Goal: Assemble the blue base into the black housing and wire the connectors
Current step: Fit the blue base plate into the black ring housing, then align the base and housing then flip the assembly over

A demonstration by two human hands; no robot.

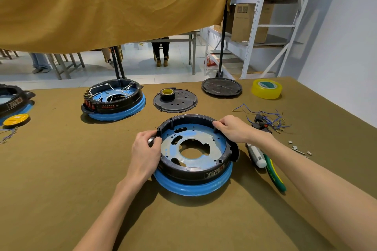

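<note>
A black ring-shaped housing (pixel 183 170) sits on a blue base (pixel 193 186) in the middle of the table, the base's blue-filmed metal plate (pixel 195 134) showing inside the ring. My left hand (pixel 145 150) grips the housing's left rim, fingers curled over the edge. My right hand (pixel 232 127) pinches the far right rim. A heap of blue wires with connectors (pixel 267 121) lies to the right, apart from both hands.
A wired housing on a blue base (pixel 114 100) stands at the back left. Two black round covers (pixel 175 102) (pixel 221 87), a yellow tape roll (pixel 266 88), green-handled pliers (pixel 274 175) and a white tool (pixel 256 154) lie around. Another assembly (pixel 12 102) sits at the far left.
</note>
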